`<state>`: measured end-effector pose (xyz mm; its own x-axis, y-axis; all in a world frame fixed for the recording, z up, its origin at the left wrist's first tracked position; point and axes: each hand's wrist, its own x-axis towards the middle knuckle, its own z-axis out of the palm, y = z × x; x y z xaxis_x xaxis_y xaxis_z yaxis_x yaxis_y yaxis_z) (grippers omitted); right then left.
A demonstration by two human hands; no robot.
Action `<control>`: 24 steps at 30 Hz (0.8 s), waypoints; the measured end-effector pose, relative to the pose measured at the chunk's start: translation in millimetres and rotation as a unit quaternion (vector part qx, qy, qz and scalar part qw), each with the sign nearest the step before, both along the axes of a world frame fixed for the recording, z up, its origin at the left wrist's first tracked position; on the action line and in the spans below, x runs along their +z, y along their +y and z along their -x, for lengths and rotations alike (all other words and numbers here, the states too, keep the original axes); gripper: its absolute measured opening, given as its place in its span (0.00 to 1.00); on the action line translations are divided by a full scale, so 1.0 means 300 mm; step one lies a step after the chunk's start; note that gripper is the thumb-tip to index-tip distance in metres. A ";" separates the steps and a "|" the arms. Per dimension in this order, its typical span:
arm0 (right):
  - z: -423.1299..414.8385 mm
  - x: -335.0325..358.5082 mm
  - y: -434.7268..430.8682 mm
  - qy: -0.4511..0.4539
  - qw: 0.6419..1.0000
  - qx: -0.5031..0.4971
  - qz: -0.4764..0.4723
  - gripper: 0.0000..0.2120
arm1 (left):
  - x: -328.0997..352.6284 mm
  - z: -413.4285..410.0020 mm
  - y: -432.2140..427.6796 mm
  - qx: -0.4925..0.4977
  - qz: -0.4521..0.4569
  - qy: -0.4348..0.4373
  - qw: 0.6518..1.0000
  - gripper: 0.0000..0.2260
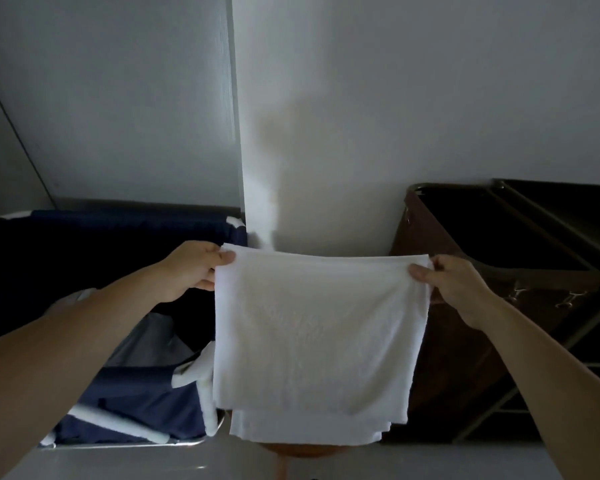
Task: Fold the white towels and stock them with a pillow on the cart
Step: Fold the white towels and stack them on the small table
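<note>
A white towel (316,337) hangs in the air in front of me, doubled over so that a second layer shows below its lower edge. My left hand (191,268) pinches its top left corner between thumb and fingers. My right hand (454,285) pinches the top right corner the same way. The top edge is stretched nearly level between both hands. No pillow is in view.
A dark blue fabric cart (125,382) with a metal rim stands at the lower left, white cloth draped on its frame. At the right stands a brown fabric bin (471,344) on a metal frame. A white wall (395,116) is straight ahead.
</note>
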<state>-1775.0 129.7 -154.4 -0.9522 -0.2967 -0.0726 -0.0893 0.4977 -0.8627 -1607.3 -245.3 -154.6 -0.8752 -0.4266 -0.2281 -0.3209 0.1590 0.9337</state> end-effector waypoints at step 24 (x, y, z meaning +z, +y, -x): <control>0.606 -0.753 -0.281 -0.190 0.962 -0.198 -0.017 0.20 | -0.692 0.686 -0.152 0.083 -0.039 -0.187 0.978 0.08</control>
<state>-1956.8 45.5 -380.2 -0.8931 0.0913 -0.4404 0.4306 0.4565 -0.7786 -1813.2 -291.0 -362.0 -0.6443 -0.5248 -0.5564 -0.6574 0.0082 0.7535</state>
